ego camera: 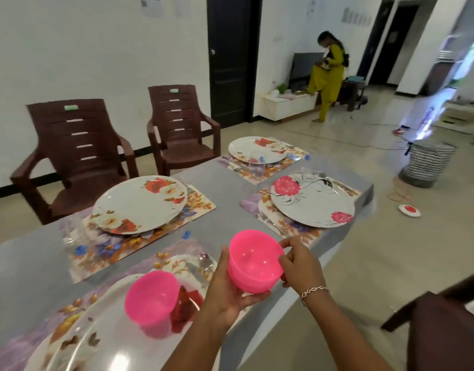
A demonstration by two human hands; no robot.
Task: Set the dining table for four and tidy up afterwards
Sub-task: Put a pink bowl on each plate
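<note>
A pink plastic bowl (253, 259) is held above the near edge of the grey table (225, 183). My left hand (228, 293) cups it from below and my right hand (300, 266) pinches its right rim. A second pink bowl (151, 297) stands on the nearest floral plate (102, 330). Three more floral plates lie on placemats: one at the left (139, 204), one at the far end (257, 149), one at the right (312, 200). Clear glasses stand by the nearest plate (205, 263), the left plate (69, 234) and the far plate (256, 163).
Two brown plastic chairs (77, 156) (181, 127) stand behind the table by the wall. Another dark chair (445, 322) is at my right. A striped basket (426, 163) and a small white disc (409, 210) are on the floor. A person (328, 73) stands near the TV.
</note>
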